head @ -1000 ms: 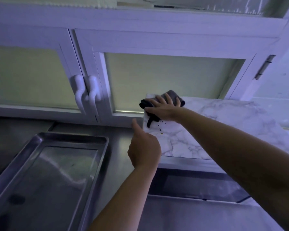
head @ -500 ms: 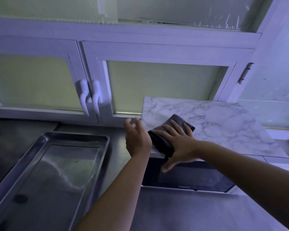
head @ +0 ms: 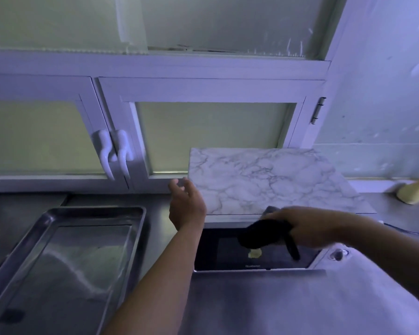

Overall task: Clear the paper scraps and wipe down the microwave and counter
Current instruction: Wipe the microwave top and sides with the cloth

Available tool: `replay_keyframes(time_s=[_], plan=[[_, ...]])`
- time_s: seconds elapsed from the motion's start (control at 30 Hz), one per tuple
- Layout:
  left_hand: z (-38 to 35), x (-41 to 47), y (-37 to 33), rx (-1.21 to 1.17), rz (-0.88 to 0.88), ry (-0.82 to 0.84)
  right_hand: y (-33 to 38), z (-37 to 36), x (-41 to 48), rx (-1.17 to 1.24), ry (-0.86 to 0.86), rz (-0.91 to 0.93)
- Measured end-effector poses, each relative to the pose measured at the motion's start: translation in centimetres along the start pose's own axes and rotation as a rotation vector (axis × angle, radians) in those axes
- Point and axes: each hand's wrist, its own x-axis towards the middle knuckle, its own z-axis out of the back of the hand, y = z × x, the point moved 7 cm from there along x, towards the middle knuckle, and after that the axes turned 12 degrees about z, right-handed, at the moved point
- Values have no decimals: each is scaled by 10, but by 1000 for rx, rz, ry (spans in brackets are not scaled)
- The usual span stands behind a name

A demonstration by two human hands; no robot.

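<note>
- A metal tray (head: 140,213) sits on the left.
- The left hand (head: 186,206) is beside the microwave (head: 264,180), fingers loose and apart, holding nothing.
- The right hand (head: 307,228) squeezes a dark cloth (head: 261,234) at the microwave's front edge.

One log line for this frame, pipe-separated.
right hand grips dark cloth at microwave door | left hand open beside marble-patterned microwave top

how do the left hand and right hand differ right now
The left hand is open and empty; the right hand grips a dark cloth. The left hand is at the left edge of the marble-patterned microwave top; the right hand is at its front edge, over the dark glass door. Both are bare.
</note>
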Motion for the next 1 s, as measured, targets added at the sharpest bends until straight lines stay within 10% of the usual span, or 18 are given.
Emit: replay_keyframes(time_s=[0.17,0.27,0.47,1.0], plan=[[-1,-1,-4,35,-1,-4,-39,80,-33,269,-445,-227],[-3,-4,-5,33,13,-1,-39,94,-22,32,-794,-240],[0,-5,-1,-27,30,1,-40,-14,70,-319,-359,-148],[-14,17,29,-522,288,283,-60,31,231,-252,-277,-68]])
